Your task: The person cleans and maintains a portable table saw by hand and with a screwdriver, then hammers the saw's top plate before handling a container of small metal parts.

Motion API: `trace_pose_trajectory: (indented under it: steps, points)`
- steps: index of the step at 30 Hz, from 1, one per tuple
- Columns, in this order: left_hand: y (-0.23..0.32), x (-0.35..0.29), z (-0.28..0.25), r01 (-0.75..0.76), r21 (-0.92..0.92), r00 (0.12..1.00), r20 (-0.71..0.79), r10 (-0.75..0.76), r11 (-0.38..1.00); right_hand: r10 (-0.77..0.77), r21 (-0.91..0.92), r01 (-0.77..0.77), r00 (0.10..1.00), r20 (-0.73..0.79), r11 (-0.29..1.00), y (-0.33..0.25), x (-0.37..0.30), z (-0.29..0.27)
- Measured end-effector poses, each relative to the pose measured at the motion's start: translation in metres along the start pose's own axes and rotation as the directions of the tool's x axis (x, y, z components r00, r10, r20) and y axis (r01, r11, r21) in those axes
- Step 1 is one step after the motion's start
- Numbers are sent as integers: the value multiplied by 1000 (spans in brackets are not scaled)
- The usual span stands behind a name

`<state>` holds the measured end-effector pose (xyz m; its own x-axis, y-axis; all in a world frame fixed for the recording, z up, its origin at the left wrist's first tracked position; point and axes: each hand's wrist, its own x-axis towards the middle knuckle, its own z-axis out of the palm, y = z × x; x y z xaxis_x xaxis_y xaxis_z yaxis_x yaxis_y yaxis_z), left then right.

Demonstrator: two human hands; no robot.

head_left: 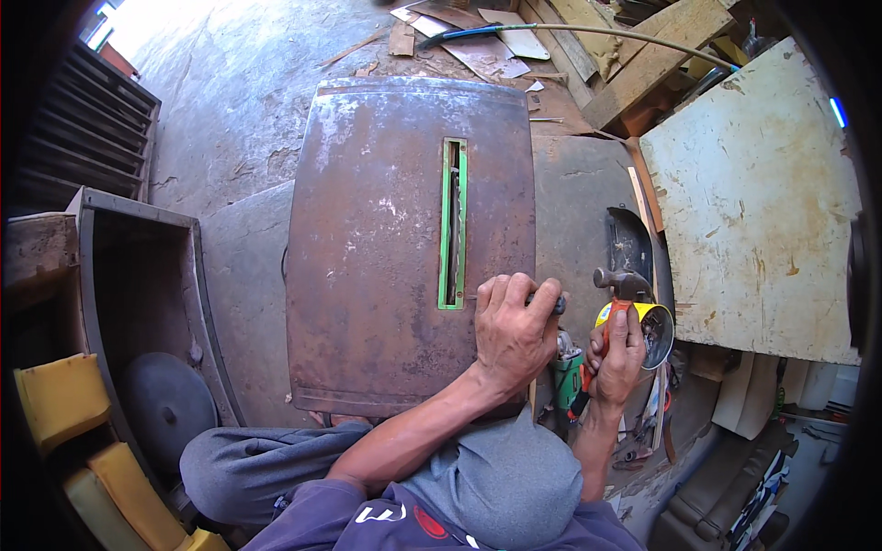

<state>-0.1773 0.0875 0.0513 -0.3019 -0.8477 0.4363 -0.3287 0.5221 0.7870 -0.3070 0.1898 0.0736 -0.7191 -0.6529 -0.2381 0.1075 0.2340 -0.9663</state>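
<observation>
A brown, rust-stained metal table (367,239) lies in front of me, with a long slot edged by a green metal frame (461,220). My left hand (516,326) is closed around a dark-handled tool (559,305) at the table's right edge. Its black end shows past my fingers; the rest is mostly hidden, so its kind is unclear. In my right hand (617,358), an upright claw hammer (623,285) is gripped by its orange handle, off the table's right side. Just behind that hand is a yellow-rimmed can (660,335) with small dark pieces inside.
A green power tool (568,381) sits below the can, near my knee. To the right stands a worn pale board (753,220). Wood scraps (487,46) litter the far floor. At left are a metal cabinet frame (138,207), a grey disc (167,402) and yellow blocks (62,399).
</observation>
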Motion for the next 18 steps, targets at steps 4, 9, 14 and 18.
trace_pose_trajectory:
  steps: [4, 9, 14, 18]
  points:
    - [0, -1, 1, -2, 13, 1000, 9, 2, 1000, 5, -16, -5, 1000, 2, 1000, -1, 0, 2]
    - [1, 0, 0, 0, 17, 1000, 6, 0, 1000, -4, -35, 5, 1000, 19, 999, 0, 0, 4]
    - [-3, 2, 0, 17, 3, 999, -40, -16, 1000, -9, -43, 10, 1000, 29, 999, 0, -1, 5]
    - [-2, 3, -2, 15, -10, 999, -44, -16, 1000, -5, -45, 6, 1000, 19, 999, -2, -1, 8]
